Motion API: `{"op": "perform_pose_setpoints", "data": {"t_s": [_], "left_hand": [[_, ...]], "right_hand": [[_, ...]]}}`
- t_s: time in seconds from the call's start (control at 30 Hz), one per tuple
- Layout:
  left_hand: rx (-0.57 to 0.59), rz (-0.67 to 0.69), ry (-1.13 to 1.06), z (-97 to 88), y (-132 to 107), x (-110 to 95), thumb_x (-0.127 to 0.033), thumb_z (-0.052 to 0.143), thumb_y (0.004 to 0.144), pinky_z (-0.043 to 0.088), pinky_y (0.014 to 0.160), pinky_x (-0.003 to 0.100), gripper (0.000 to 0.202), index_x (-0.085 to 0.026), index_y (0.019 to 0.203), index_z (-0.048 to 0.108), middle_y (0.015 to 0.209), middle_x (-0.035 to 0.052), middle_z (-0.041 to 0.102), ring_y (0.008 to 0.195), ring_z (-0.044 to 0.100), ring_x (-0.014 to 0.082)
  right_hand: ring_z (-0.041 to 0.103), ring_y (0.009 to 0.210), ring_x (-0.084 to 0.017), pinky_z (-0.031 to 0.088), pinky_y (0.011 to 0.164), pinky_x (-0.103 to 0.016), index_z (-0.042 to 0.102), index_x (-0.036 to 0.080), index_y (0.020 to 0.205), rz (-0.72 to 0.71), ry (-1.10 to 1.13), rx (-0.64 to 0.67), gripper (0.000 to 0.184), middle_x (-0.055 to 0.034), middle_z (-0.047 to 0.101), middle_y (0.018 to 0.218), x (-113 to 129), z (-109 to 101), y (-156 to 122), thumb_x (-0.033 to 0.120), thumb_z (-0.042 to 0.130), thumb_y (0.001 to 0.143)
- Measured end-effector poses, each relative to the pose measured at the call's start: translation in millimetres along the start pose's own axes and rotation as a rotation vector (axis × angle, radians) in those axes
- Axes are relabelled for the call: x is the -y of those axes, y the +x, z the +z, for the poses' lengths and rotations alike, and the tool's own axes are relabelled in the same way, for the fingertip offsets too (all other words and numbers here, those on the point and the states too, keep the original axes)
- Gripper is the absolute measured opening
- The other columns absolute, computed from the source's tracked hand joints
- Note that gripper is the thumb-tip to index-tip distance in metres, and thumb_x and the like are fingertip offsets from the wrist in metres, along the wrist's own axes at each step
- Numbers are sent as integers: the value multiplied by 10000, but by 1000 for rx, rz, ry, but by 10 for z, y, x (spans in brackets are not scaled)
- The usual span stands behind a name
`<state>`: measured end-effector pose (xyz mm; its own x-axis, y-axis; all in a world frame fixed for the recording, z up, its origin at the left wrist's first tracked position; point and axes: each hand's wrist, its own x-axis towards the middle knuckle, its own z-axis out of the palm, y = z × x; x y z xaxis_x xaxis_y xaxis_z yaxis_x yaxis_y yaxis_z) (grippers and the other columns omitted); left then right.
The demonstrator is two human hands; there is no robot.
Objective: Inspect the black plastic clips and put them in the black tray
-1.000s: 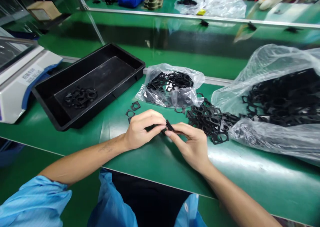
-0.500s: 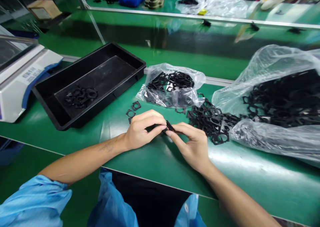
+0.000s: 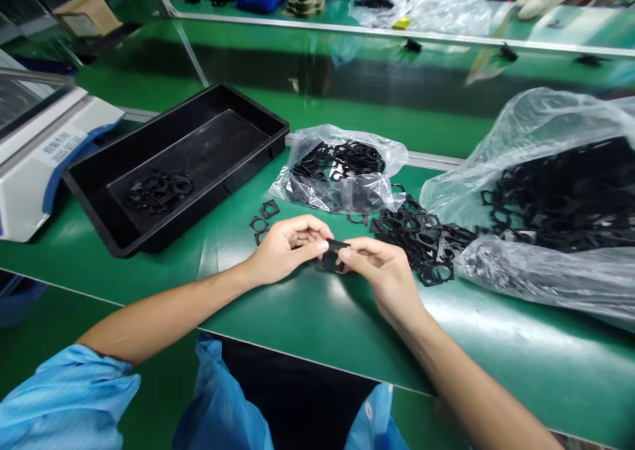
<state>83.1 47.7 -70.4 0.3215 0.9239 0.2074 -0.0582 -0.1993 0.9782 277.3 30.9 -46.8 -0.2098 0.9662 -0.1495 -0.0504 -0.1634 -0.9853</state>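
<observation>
Between my hands, just above the green table, is a small black plastic part (image 3: 333, 259). My left hand (image 3: 285, 248) pinches its left end between thumb and fingers. On the opposite end, the thumb and fingers of my right hand (image 3: 384, 271) are closed. Fingertips cover some of the part, so its full shape is hidden. Beyond my left hand lie a few loose black frames with round holes (image 3: 270, 208). To the right of my right hand spreads a heap of similar black frames (image 3: 421, 238).
A black tray (image 3: 248, 162) at the left holds a small pile of black parts. Behind my hands sits a clear bag (image 3: 342, 195) of black frames. A larger plastic bag (image 3: 501, 132) spills frames at right. A white and blue machine (image 3: 30, 185) stands far left.
The black part has been turned in my fingers, so a broader face of it now shows. Both hands keep hold of it and have shifted only slightly.
</observation>
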Motion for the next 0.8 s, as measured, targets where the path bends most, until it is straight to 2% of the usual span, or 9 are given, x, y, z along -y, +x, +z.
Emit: {"op": "perform_pose_setpoints", "data": {"t_s": [0.07,0.17,0.23,0.3,0.37,0.43,0.53,0.67,0.8], "left_hand": [[-45,150,169,15,-16,-7,-278,631,943,589,739,275,157,-164,1028,697,927,63,713,799,689,144],[-83,384,394,18,-20,-23,-221,669,916,586,922,366,184,-178,1093,698,1097,104,723,1030,690,200],[-64,439,417,10,-19,-30,-208,704,896,578,961,381,187,-175,1080,691,1107,110,739,1072,694,211],[-37,425,372,-1,-22,-32,-200,694,908,590,933,355,133,-171,1036,679,1075,104,758,1030,718,198],[-16,399,333,-9,-29,-30,-191,680,919,598,897,327,88,-171,1003,666,1029,91,769,983,735,185],[-11,382,327,-13,-34,-29,-191,685,915,598,864,306,75,-173,982,658,971,71,767,937,738,174],[-49,337,342,-7,-34,-23,-212,683,914,589,800,282,60,-177,939,641,882,44,734,847,714,155],[-111,233,220,20,-29,15,-258,669,922,584,735,234,103,-179,939,606,851,18,680,779,686,122],[-103,165,132,36,-29,48,-270,694,901,590,777,221,191,-181,1045,606,904,23,691,824,704,120]], "right_hand": [[626,593,-119,545,615,-247,748,172,722,110,149,10,252,-7,688,658,18,-9,24,397,864,719],[628,567,-96,534,588,-220,750,165,705,226,291,89,258,0,694,676,36,-17,41,379,893,679],[620,540,-84,523,563,-208,748,161,702,274,322,167,266,6,689,678,34,-18,41,379,898,675],[617,536,-80,526,564,-210,745,157,701,291,303,215,276,3,690,691,18,-19,38,392,889,691],[635,569,-95,550,602,-233,760,164,763,268,235,208,281,-10,710,732,-2,-26,38,418,871,717],[675,657,-128,579,675,-267,777,181,871,161,101,121,294,-30,739,805,-10,-39,38,441,846,751],[711,841,-184,598,767,-304,782,209,975,-86,-144,-37,290,-62,754,948,20,-63,34,463,770,835],[706,866,-176,617,785,-291,776,224,976,-249,-245,-13,231,-59,726,999,67,-69,10,421,756,857],[699,811,-161,622,787,-286,758,212,907,-285,-256,-33,190,-45,716,930,39,-41,-9,390,774,842]]}}
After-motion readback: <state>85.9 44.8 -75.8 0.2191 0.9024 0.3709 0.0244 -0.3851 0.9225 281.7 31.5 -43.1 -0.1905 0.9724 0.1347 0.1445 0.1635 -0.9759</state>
